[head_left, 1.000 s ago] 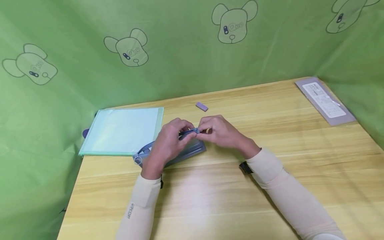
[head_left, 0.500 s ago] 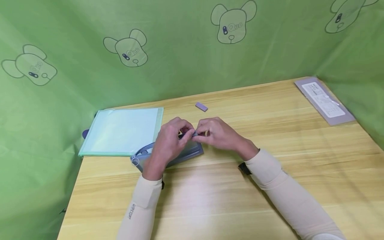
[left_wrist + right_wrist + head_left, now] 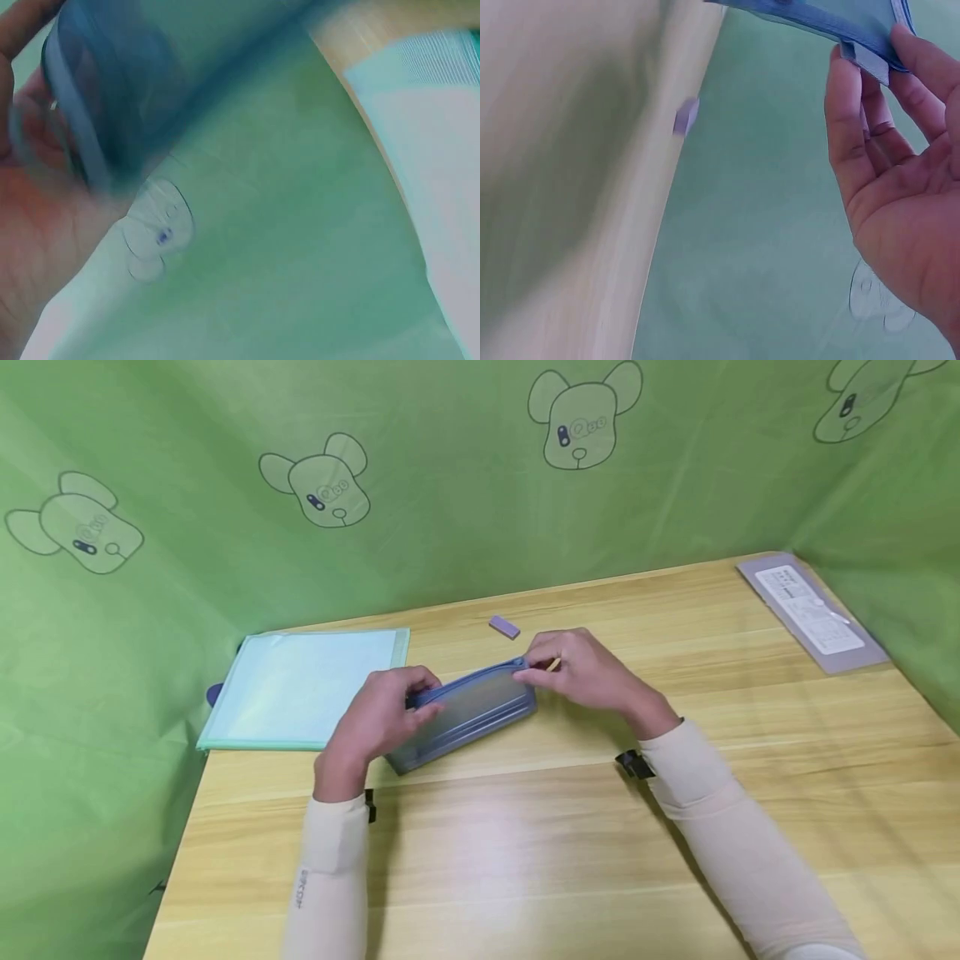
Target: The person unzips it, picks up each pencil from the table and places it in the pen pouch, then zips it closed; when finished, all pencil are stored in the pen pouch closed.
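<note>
A dark blue, see-through zippered pencil case [image 3: 476,712] is held up between both hands, tilted with its right end higher in the head view. My left hand [image 3: 375,714] grips its left part, thumb in front and fingers behind the zipper edge. At the right top corner my right hand [image 3: 581,670] pinches the case by its end. The right wrist view shows a small fabric tab [image 3: 867,61] between the thumb and fingers there. In the left wrist view the pencil case [image 3: 112,82] is blurred against the palm. The left end of the zipper is hidden behind the left hand.
A mint-edged, pale file pouch [image 3: 307,689] lies at the left of the wooden table [image 3: 487,860]. Behind the hands lies a small purple eraser [image 3: 504,627]. A flat lilac folder with a white label [image 3: 813,610] lies at the far right. Green curtains surround the table.
The hands have moved apart, the left one leftward along the pencil case and the right one rightward and up. The case has shifted right, and more of its front shows.
</note>
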